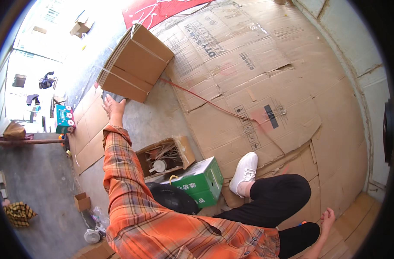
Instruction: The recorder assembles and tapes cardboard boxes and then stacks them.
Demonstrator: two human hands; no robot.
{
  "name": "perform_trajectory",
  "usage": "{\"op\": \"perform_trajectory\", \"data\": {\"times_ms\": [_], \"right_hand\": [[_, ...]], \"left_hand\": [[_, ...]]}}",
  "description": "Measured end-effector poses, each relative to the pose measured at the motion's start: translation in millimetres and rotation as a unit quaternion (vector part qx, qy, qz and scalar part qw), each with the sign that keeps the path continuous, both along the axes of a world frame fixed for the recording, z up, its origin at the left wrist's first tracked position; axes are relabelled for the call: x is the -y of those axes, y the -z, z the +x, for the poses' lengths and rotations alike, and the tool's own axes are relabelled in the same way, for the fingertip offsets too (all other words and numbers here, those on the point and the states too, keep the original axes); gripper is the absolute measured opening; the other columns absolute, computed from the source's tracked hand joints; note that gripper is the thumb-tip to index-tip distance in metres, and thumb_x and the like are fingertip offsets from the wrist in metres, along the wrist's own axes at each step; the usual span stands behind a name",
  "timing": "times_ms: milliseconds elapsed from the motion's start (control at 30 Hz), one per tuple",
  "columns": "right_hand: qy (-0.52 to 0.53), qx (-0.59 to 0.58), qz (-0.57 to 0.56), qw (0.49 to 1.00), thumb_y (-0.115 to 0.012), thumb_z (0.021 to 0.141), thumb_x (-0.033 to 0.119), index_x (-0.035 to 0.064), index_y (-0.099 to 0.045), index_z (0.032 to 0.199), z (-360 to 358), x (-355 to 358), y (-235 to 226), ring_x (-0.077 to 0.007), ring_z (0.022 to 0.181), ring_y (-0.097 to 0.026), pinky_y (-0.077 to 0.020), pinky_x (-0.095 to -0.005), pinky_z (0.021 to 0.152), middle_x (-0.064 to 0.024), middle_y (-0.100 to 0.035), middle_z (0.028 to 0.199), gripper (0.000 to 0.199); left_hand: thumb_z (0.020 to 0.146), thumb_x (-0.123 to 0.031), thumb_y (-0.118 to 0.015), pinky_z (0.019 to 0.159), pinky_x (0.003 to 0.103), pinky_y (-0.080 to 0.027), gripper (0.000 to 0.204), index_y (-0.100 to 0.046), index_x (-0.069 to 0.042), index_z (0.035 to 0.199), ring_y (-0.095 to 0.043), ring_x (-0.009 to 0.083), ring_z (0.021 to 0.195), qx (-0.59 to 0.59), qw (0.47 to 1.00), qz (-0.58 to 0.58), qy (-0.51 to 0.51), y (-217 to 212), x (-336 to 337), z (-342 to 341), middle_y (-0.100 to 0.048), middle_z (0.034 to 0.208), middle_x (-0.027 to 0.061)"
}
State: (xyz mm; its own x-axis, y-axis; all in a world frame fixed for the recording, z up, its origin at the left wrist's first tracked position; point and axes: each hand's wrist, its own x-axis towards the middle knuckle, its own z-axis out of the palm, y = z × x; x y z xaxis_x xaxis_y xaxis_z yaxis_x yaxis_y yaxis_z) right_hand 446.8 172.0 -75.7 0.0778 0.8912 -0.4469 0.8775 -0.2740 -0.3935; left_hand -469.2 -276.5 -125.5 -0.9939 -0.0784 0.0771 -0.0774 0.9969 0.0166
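My left arm, in an orange plaid sleeve, stretches forward. My left hand is open, its fingers spread, just below the near lower corner of a strapped bundle of flattened cardboard boxes. I cannot tell whether the fingertips touch the bundle. White bands run around the cardboard, and it stands tilted on the floor. At the lower right, beside my bent knee, my right hand hangs with its fingers loosely bent and nothing visible in them.
An open cardboard box with strapping scraps and a white roll stands before me, near a green carton and a black round object. Flattened cardboard sheets cover the floor to the right; a red cord lies across them.
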Motion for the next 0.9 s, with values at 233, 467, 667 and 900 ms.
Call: {"op": "perform_trajectory", "data": {"times_ms": [233,467,667,900], "right_hand": [[-0.062,0.059,-0.035,0.996,-0.049,0.086,0.005,0.0001,-0.058,0.106,-30,-21,27,-0.0105,0.058,-0.05,-0.0427,-0.024,0.05,-0.0038,-0.054,0.074,0.023],[-0.066,0.039,-0.025,0.997,-0.048,0.085,0.003,-0.0007,-0.058,0.101,-42,-11,26,-0.0108,0.056,-0.049,-0.0423,-0.0246,0.05,-0.004,-0.051,0.072,0.019],[-0.068,0.1,-0.045,0.992,-0.048,0.082,0.003,-0.0021,-0.057,0.104,-69,-5,11,-0.0117,0.054,-0.049,-0.0415,-0.0252,0.049,-0.0056,-0.052,0.071,0.024],[-0.05,0.115,-0.057,0.99,-0.049,0.081,0.003,-0.0029,-0.057,0.103,-82,-3,14,-0.0121,0.053,-0.05,-0.0427,-0.0254,0.048,-0.0058,-0.053,0.071,0.024]], "left_hand": [[0.069,-0.044,-0.075,0.105,0.058,-0.027,0.103,-0.016,-0.012,0.146,-0.011,0.0335,0.14,-0.014,0.999,-0.001,-0.046,-2,0,-73,-0.021,0.15,0.0103],[0.065,-0.051,-0.074,0.107,0.06,-0.02,0.107,-0.018,-0.009,0.146,-0.011,0.0307,0.141,-0.011,0.997,0.049,-0.051,13,15,-120,-0.022,0.152,0.0093],[0.061,-0.057,-0.074,0.107,0.057,-0.023,0.113,-0.016,-0.013,0.147,-0.017,0.0289,0.14,-0.029,0.999,0.004,-0.035,17,18,-140,-0.024,0.151,0.0094],[0.059,-0.053,-0.076,0.102,0.047,-0.036,0.103,-0.026,-0.025,0.145,-0.037,0.0339,0.127,0.0,0.993,-0.103,-0.065,-22,-23,-122,-0.039,0.136,0.0123]]}}
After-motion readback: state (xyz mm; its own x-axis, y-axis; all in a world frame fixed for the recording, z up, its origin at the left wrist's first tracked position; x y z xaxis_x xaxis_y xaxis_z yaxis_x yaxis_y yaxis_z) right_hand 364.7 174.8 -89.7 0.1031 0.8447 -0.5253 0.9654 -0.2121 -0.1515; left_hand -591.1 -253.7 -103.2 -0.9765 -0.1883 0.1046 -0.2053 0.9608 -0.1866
